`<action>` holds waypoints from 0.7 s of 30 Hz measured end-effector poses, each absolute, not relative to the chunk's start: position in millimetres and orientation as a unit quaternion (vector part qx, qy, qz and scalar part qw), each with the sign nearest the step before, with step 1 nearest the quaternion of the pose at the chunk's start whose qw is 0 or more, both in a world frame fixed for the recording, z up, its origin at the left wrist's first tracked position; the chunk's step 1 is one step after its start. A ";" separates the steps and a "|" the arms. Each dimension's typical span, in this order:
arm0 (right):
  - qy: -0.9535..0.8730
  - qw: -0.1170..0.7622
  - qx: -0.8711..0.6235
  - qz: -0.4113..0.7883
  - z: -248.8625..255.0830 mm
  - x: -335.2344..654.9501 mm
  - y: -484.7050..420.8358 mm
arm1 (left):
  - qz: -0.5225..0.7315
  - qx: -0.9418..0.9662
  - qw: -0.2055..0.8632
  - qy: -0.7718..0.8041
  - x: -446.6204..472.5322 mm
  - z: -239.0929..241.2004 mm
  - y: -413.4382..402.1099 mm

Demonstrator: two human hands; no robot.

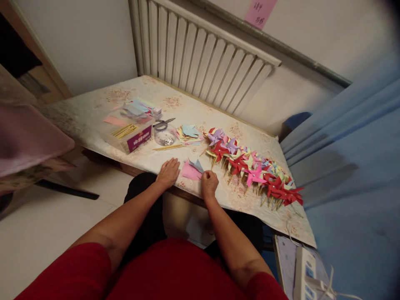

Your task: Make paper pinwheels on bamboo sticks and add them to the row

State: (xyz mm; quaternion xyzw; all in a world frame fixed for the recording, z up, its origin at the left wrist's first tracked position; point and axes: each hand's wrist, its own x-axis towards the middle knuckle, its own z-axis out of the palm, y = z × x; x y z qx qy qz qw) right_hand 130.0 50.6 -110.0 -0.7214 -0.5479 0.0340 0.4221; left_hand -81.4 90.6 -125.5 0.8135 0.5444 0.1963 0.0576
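Observation:
My left hand (168, 172) lies flat near the table's front edge, fingers stretched out, holding nothing. Just right of it is a pink sheet of paper (190, 171) with a small dark mark on it. A blue-grey piece of paper (196, 165) stands partly raised on its far edge. My right hand (209, 184) is closed at the right end of these papers, fingertips curled together; what is pinched in them is too small to tell. Several finished paper pinwheels (239, 163) on sticks, in red, pink, purple and yellow, lie in a long pile to the right.
A clear box (137, 139) of wooden sticks stands at left. Beside it are scissors (164, 123) across a round tub (165, 136) of small shiny pieces, loose sticks (168, 147) and stacked cut paper (190, 131). A radiator (200, 58) runs behind; a power strip (306, 271) is lower right.

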 end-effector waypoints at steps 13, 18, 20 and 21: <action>-0.481 0.485 -0.722 0.108 -102.8 147.2 56.1 | 0.227 0.718 0.164 0.637 -62.2 -105.5 114.8; -0.451 0.527 -0.713 0.102 -97.7 155.4 52.3 | 0.208 0.682 0.168 0.681 -50.2 -97.0 114.9; -0.436 0.546 -0.709 0.097 -97.1 160.4 48.8 | 0.201 0.679 0.167 0.686 -45.9 -95.0 114.6; -0.428 0.553 -0.708 0.097 -97.4 163.0 46.5 | 0.198 0.677 0.167 0.689 -43.8 -94.3 114.6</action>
